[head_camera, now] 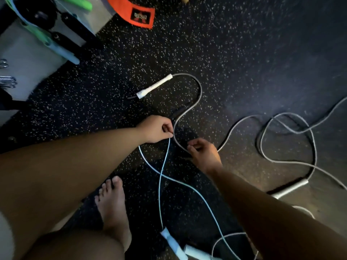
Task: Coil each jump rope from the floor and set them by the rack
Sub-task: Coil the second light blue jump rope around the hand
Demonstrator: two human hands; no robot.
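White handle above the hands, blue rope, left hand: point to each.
White handle [154, 86]: head view, middle of its shaft.
Blue rope [159, 194]: head view, strand beside the foot [112, 203].
Left hand [154, 129]: head view, back of the hand.

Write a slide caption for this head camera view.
Left hand pinches a light blue jump rope; right hand curls over a grey rope on the floor.

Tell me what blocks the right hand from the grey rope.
Nothing visible. The grey rope runs right under the right hand; the blue rope pinched by the left hand hangs beside it, not between.
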